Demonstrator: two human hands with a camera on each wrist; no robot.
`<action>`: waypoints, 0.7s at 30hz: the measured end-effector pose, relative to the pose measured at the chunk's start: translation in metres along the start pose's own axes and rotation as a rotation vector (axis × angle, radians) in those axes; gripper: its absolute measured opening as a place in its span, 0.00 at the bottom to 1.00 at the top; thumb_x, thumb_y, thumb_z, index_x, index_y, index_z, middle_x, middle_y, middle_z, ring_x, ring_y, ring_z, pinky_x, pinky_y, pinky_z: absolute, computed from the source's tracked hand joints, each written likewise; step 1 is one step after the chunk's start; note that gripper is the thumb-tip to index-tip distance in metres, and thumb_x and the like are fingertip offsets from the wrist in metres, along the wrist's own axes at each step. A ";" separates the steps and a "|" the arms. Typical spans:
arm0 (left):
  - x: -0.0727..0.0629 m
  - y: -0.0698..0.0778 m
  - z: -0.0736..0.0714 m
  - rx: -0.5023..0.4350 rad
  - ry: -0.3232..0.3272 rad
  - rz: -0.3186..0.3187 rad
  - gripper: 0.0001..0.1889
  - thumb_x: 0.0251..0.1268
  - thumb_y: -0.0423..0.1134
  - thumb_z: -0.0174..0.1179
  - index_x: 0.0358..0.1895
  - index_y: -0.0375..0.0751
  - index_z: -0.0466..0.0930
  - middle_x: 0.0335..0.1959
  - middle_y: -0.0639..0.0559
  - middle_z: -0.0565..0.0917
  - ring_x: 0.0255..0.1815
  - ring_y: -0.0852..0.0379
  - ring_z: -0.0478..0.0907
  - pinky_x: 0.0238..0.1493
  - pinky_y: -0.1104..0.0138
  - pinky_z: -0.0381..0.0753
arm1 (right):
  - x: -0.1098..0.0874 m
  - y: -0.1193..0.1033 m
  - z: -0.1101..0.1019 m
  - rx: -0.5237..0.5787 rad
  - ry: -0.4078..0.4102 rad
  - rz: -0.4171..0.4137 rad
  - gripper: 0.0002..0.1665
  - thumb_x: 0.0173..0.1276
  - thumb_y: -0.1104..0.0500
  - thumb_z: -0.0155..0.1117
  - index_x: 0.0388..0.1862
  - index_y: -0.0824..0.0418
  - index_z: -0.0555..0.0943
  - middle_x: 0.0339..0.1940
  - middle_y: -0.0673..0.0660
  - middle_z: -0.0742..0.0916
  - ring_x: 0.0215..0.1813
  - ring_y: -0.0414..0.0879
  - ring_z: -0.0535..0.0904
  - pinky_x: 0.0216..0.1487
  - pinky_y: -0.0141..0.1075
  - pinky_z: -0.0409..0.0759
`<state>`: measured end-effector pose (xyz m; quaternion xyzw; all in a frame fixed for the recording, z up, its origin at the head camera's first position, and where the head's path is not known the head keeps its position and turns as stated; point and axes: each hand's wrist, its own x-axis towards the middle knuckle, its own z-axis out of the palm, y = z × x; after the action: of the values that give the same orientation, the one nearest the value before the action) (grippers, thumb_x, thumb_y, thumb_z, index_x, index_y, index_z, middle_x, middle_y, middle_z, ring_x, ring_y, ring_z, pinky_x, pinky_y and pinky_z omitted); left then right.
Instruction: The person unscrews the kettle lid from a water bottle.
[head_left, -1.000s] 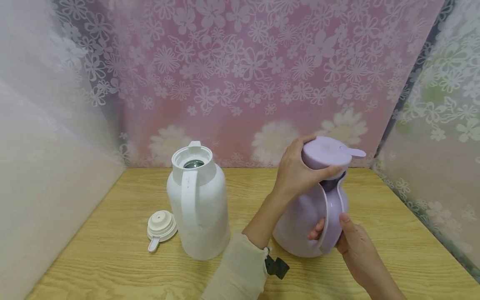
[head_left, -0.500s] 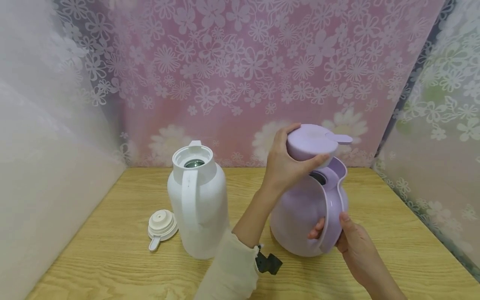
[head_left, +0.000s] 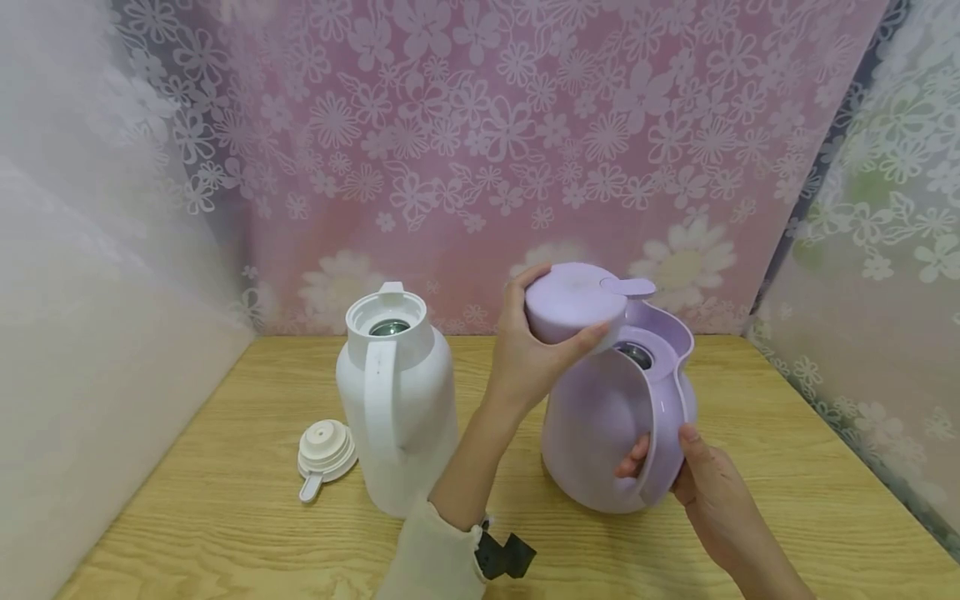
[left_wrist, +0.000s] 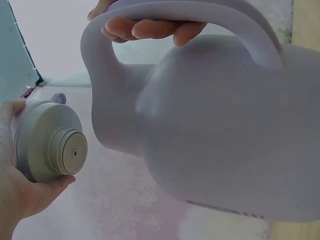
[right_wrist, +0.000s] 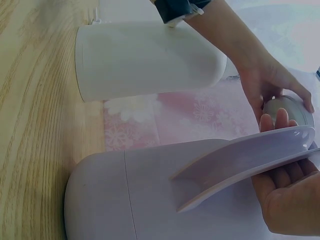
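Note:
My left hand [head_left: 528, 358] grips a lilac lid [head_left: 573, 300] by its sides, thumb in front, up and to the left of the lilac thermos jug [head_left: 592, 442]. The left wrist view shows the lid's stepped underside, a pale stopper [left_wrist: 74, 152] with a small central hole. Fingers of my right hand [head_left: 720, 508] wrap the jug's handle [head_left: 663, 433], thumb along its outer side. The jug stands on the table with its mouth [head_left: 637, 354] uncovered. To the left is a white thermos jug [head_left: 412, 417], also uncovered, its handle towards me.
A cream stopper lid [head_left: 326, 450] lies upside down beside the white jug, on the wood-grain table [head_left: 225, 517]. Behind hangs a pink flowered curtain [head_left: 480, 167]. Pale sheets flank both sides. A black wrist device [head_left: 506, 556] sits on my left wrist.
The lilac lid has come up off its jug and moved left in my left hand, uncovering the mouth. My right hand keeps its hold on the handle.

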<state>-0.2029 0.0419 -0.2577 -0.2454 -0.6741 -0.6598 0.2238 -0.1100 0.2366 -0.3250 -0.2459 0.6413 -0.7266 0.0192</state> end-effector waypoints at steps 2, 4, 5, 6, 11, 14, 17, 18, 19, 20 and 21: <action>-0.004 0.000 -0.004 -0.014 0.003 -0.006 0.38 0.43 0.43 0.73 0.61 0.49 0.63 0.52 0.57 0.72 0.47 0.59 0.73 0.44 0.64 0.75 | 0.000 0.000 0.000 -0.009 0.003 -0.002 0.32 0.77 0.53 0.20 0.41 0.64 0.77 0.37 0.55 0.85 0.43 0.47 0.81 0.45 0.35 0.76; -0.008 0.001 -0.008 -0.022 0.003 -0.019 0.39 0.43 0.43 0.73 0.62 0.49 0.63 0.53 0.57 0.72 0.47 0.59 0.73 0.44 0.64 0.75 | 0.000 0.001 0.000 -0.019 0.010 0.003 0.32 0.78 0.53 0.20 0.41 0.64 0.77 0.36 0.56 0.85 0.43 0.47 0.81 0.46 0.35 0.76; -0.010 0.002 -0.010 -0.023 0.002 -0.031 0.40 0.43 0.43 0.73 0.62 0.50 0.62 0.53 0.57 0.72 0.47 0.59 0.73 0.44 0.64 0.75 | -0.001 0.001 0.000 -0.020 0.010 0.004 0.32 0.78 0.53 0.20 0.41 0.64 0.77 0.36 0.56 0.85 0.43 0.47 0.81 0.46 0.35 0.76; -0.012 0.002 -0.012 -0.026 -0.002 -0.041 0.41 0.43 0.43 0.73 0.63 0.50 0.61 0.53 0.57 0.71 0.47 0.59 0.73 0.44 0.63 0.75 | -0.001 0.001 0.000 -0.022 0.011 0.003 0.32 0.78 0.53 0.21 0.41 0.64 0.77 0.36 0.56 0.85 0.43 0.47 0.81 0.46 0.35 0.76; -0.021 0.000 -0.019 -0.030 -0.003 -0.062 0.43 0.43 0.42 0.73 0.65 0.50 0.58 0.55 0.54 0.70 0.49 0.57 0.72 0.46 0.62 0.75 | 0.000 0.000 0.000 -0.020 0.010 -0.004 0.32 0.78 0.53 0.21 0.41 0.64 0.77 0.36 0.55 0.85 0.43 0.47 0.81 0.46 0.35 0.76; -0.025 -0.002 -0.023 -0.027 0.001 -0.066 0.44 0.42 0.41 0.73 0.66 0.51 0.58 0.56 0.52 0.70 0.49 0.56 0.72 0.46 0.61 0.75 | 0.000 0.000 0.001 -0.011 0.013 -0.002 0.32 0.78 0.53 0.21 0.41 0.64 0.77 0.36 0.55 0.85 0.43 0.46 0.81 0.45 0.35 0.76; -0.030 -0.003 -0.026 -0.017 0.001 -0.065 0.45 0.42 0.41 0.73 0.66 0.51 0.57 0.57 0.52 0.70 0.50 0.56 0.72 0.46 0.61 0.75 | 0.000 0.000 0.001 -0.004 0.013 -0.001 0.32 0.78 0.53 0.22 0.40 0.64 0.77 0.36 0.55 0.85 0.42 0.46 0.81 0.45 0.35 0.76; -0.031 -0.003 -0.026 -0.016 0.004 -0.062 0.45 0.42 0.41 0.73 0.66 0.51 0.57 0.57 0.52 0.70 0.50 0.56 0.72 0.46 0.61 0.74 | 0.000 0.000 0.001 -0.003 0.011 -0.005 0.32 0.78 0.53 0.22 0.40 0.63 0.77 0.36 0.55 0.85 0.42 0.46 0.81 0.45 0.35 0.76; -0.032 -0.004 -0.027 -0.021 0.005 -0.060 0.45 0.42 0.40 0.73 0.66 0.52 0.57 0.57 0.52 0.70 0.50 0.56 0.72 0.47 0.61 0.74 | 0.000 0.000 0.001 -0.001 0.010 -0.007 0.32 0.78 0.53 0.21 0.40 0.63 0.77 0.36 0.55 0.85 0.42 0.46 0.81 0.45 0.35 0.76; -0.033 -0.005 -0.027 -0.022 0.008 -0.056 0.45 0.42 0.40 0.73 0.66 0.51 0.58 0.57 0.52 0.70 0.50 0.56 0.72 0.47 0.60 0.74 | 0.000 0.001 0.001 0.000 0.009 -0.011 0.32 0.78 0.53 0.21 0.40 0.63 0.77 0.36 0.55 0.85 0.42 0.46 0.81 0.45 0.35 0.76; -0.034 -0.006 -0.028 -0.027 0.010 -0.053 0.44 0.42 0.39 0.73 0.66 0.51 0.58 0.57 0.52 0.70 0.50 0.56 0.72 0.47 0.60 0.74 | 0.000 0.001 0.001 -0.002 0.010 -0.013 0.32 0.78 0.53 0.22 0.40 0.63 0.78 0.36 0.54 0.85 0.42 0.46 0.81 0.45 0.35 0.76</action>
<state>-0.1809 0.0129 -0.2825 -0.2271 -0.6705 -0.6756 0.2062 -0.1104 0.2359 -0.3256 -0.2464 0.6406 -0.7272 0.0109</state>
